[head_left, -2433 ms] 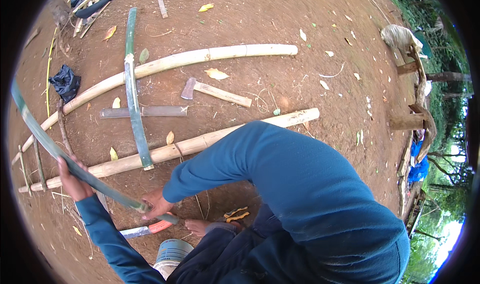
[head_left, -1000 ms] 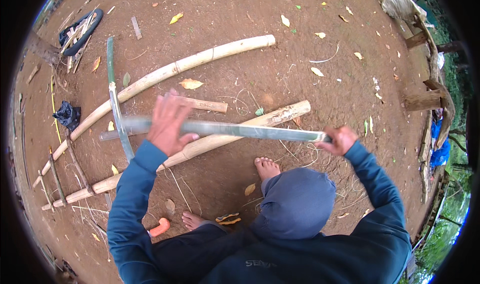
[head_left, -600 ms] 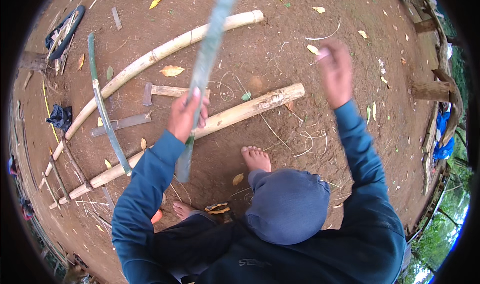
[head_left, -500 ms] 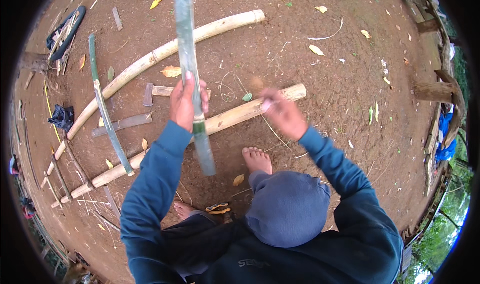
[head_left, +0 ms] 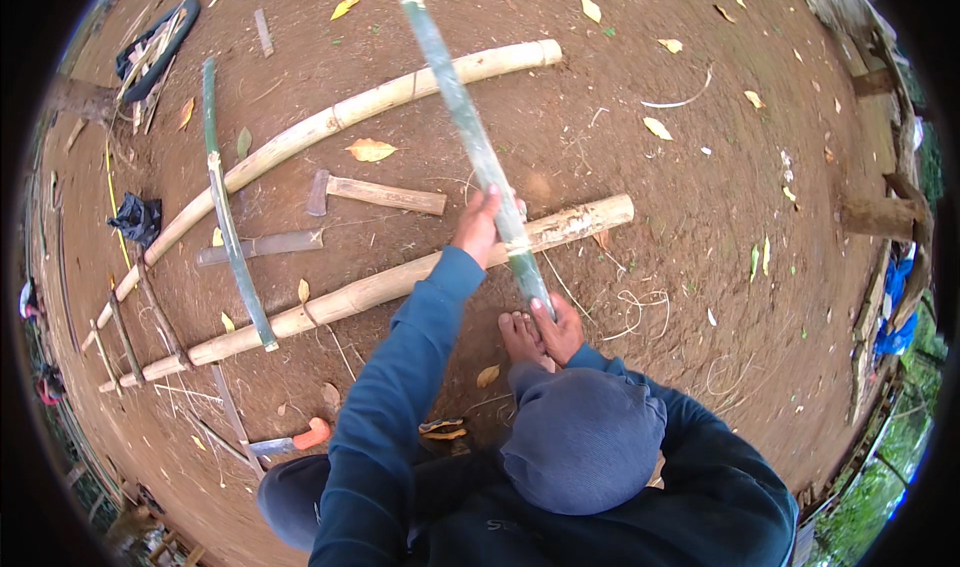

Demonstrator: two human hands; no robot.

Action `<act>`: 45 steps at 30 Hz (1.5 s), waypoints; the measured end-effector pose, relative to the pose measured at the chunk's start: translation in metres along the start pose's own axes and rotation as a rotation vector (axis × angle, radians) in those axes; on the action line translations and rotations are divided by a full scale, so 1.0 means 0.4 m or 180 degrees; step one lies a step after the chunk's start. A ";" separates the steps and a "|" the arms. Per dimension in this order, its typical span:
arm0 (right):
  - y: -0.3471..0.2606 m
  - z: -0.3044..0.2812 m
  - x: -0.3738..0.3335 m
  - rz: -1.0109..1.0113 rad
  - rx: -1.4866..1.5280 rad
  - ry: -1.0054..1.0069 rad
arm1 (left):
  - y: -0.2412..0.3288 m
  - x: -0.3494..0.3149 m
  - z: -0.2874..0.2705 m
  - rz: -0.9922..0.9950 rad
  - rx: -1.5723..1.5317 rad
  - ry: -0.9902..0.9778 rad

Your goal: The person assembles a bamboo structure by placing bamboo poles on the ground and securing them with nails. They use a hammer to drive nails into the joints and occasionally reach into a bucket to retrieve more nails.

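Note:
A long split strip of green bamboo [head_left: 463, 107] slants from the top edge down toward my feet. Around its lower part closes my left hand [head_left: 478, 225], thumb along the strip. At the near end my right hand [head_left: 560, 331] grips it, just above my bare foot [head_left: 522, 339]. Below the strip a pale bamboo pole [head_left: 400, 279] lies across the ground, and a hatchet [head_left: 385, 193] with a wooden handle rests beyond it. Another green bamboo strip [head_left: 232, 237] lies over two pale poles on the left.
A curved bamboo pole [head_left: 340, 115] lies farther off. Near it are a flat dull blade-like piece [head_left: 262, 247], a black plastic bag [head_left: 137, 219] and a tire-like ring [head_left: 160, 52] with wood scraps. An orange-handled saw [head_left: 305, 435] lies by my left knee. Wooden posts [head_left: 880, 217] stand right.
My left hand has moved right with the bamboo strip, now more slanted. My right hand has come down and left onto the strip's near end. The orange-handled saw has come into view.

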State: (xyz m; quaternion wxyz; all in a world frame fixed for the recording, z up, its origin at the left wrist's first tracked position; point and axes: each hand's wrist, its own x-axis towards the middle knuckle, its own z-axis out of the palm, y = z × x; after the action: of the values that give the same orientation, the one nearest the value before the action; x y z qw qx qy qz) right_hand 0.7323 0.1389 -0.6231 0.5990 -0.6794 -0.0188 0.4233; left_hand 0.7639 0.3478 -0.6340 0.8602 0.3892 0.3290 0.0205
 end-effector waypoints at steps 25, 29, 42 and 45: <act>0.161 0.059 0.043 0.0678 0.0603 -0.0883 | -0.162 0.055 -0.147 0.0562 0.0724 0.0779; 0.169 0.082 0.051 0.0890 0.0556 -0.1026 | -0.190 0.046 -0.187 0.0744 0.1188 0.1233; 0.137 0.192 0.078 0.1380 0.0115 -0.1749 | -0.167 -0.011 -0.291 0.1032 0.1050 0.1779; 0.138 0.180 0.106 0.1379 -0.0003 -0.1756 | -0.143 -0.001 -0.297 0.0947 0.1067 0.1229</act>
State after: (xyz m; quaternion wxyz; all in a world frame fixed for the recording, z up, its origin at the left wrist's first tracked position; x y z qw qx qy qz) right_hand 0.6901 0.2033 -0.6869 0.4672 -0.5279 -0.0355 0.7083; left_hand 0.6818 0.3860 -0.7300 0.6929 0.5586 0.4248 0.1654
